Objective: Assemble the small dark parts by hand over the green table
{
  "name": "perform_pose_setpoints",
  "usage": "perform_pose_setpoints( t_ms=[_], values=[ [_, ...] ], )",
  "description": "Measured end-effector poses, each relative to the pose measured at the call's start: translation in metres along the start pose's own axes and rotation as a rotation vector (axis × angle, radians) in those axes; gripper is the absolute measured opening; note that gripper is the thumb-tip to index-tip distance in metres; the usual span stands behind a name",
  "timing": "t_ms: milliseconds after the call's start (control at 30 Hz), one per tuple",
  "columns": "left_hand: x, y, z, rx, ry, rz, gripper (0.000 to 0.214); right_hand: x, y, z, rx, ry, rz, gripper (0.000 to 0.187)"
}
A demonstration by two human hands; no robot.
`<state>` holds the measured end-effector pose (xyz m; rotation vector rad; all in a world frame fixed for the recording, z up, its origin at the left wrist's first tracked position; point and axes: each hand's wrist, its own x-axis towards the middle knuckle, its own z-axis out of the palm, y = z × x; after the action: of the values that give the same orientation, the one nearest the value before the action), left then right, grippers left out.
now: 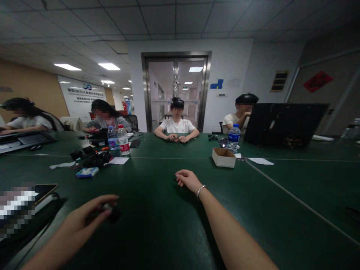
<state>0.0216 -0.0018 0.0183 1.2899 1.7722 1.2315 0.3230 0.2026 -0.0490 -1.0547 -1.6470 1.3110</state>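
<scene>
At the near left of a green table (pixel 152 225), the left hand (pixel 83 218) is pinching a small dark object (pixel 114 215); the right hand (pixel 190 181) is resting half-curled, its grip impossible to tell. Beyond, an open box (pixel 224 161) and a red-capped bottle (pixel 123 141) are standing; a wall sign (pixel 86 93) is displaying Chinese characters.

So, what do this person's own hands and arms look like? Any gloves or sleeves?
No gloves: the left hand and right hand are both bare, though the left is a little blurred. No sleeves show on the forearms either. The right wrist wears a shiny, silver-coloured bangle; none shows on the left.
</scene>
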Motion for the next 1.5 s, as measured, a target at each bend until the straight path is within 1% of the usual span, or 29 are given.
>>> perform_pose_setpoints(
  t_ms=[33,67,100,133,200,267,300,367,433,533,633,700,767,867,1000,1233,1500],
  values=[
    [0.016,0.008,0.016,-0.065,-0.126,0.052,0.041,0.000,-0.001,0.000,0.007,-0.008,0.000,0.011],
    [0.033,0.016,0.036,-0.154,-0.206,0.076,0.039,-0.001,-0.003,0.001,0.022,-0.015,0.001,0.011],
    [0.051,0.024,0.059,-0.263,-0.252,0.072,0.036,-0.001,-0.004,0.001,0.045,-0.018,0.001,0.013],
    [0.068,0.031,0.084,-0.385,-0.255,0.047,0.032,-0.002,-0.005,0.001,0.077,-0.016,0.003,0.016],
    [0.097,0.040,0.135,-0.625,-0.178,-0.020,0.020,-0.003,-0.008,0.001,0.162,0.006,0.010,0.023],
    [0.115,0.042,0.181,-0.796,-0.121,-0.029,0.014,-0.003,-0.009,0.000,0.260,0.042,0.004,0.033],
    [0.120,0.041,0.200,-0.852,-0.116,-0.026,0.013,-0.003,-0.009,0.000,0.303,0.064,-0.007,0.037],
    [0.126,0.036,0.228,-0.883,-0.122,-0.002,0.012,-0.002,-0.008,-0.002,0.351,0.102,-0.038,0.039],
    [0.128,0.028,0.243,-0.792,-0.171,0.067,0.012,0.000,-0.006,-0.005,0.340,0.135,-0.064,0.034],
    [0.130,0.019,0.246,-0.638,-0.292,0.181,0.019,0.001,-0.003,-0.010,0.299,0.176,-0.080,0.024],
    [0.133,0.015,0.241,-0.606,-0.355,0.182,0.024,0.002,-0.001,-0.012,0.310,0.226,-0.077,0.025],
    [0.135,0.014,0.239,-0.569,-0.342,0.180,0.024,0.002,0.000,-0.012,0.321,0.258,-0.074,0.027],
    [0.136,0.014,0.239,-0.509,-0.320,0.211,0.025,0.002,0.000,-0.012,0.321,0.273,-0.082,0.027],
    [0.138,0.011,0.238,-0.455,-0.288,0.253,0.024,0.003,0.001,-0.012,0.314,0.273,-0.093,0.023],
    [0.142,0.008,0.238,-0.407,-0.276,0.271,0.023,0.004,0.001,-0.013,0.297,0.270,-0.092,0.020],
    [0.145,0.006,0.238,-0.376,-0.268,0.244,0.024,0.001,-0.001,-0.013,0.293,0.273,-0.091,0.022],
    [0.147,0.006,0.235,-0.359,-0.264,0.194,0.030,0.002,0.003,-0.014,0.288,0.263,-0.106,0.023]
  ],
)
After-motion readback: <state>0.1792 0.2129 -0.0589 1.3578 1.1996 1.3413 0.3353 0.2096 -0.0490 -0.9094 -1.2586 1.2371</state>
